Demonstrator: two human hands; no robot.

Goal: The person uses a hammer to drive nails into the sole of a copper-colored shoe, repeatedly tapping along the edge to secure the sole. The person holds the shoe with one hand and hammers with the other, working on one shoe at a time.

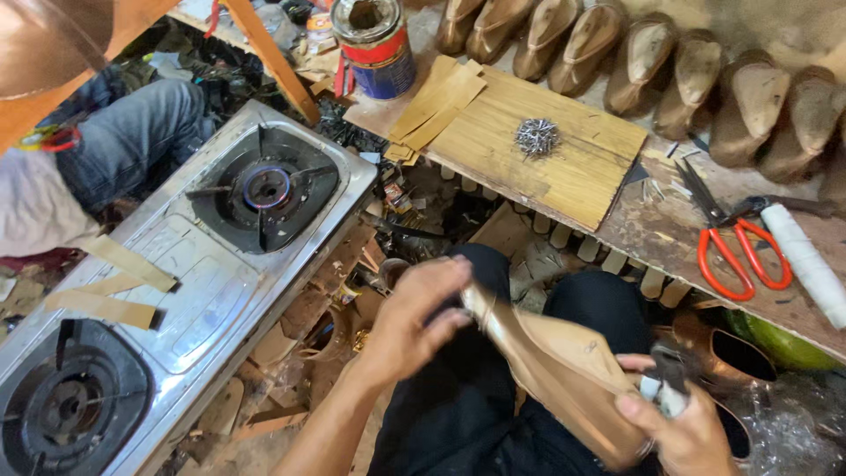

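Though blurred — shoe [564,370] between both hands.

The person is wearing dark, near-black trousers [458,414] that are creasing over both knees, just below the wooden board [564,167]. Both forearms are showing bare, with no sleeves, and the left hand [414,322] and right hand [683,432] are going ungloved.

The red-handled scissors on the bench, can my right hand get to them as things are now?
Probably not right away: the right hand is gripping a small tool against the tan shoe. The path to the scissors looks open, lying uncovered on the bench just ahead.
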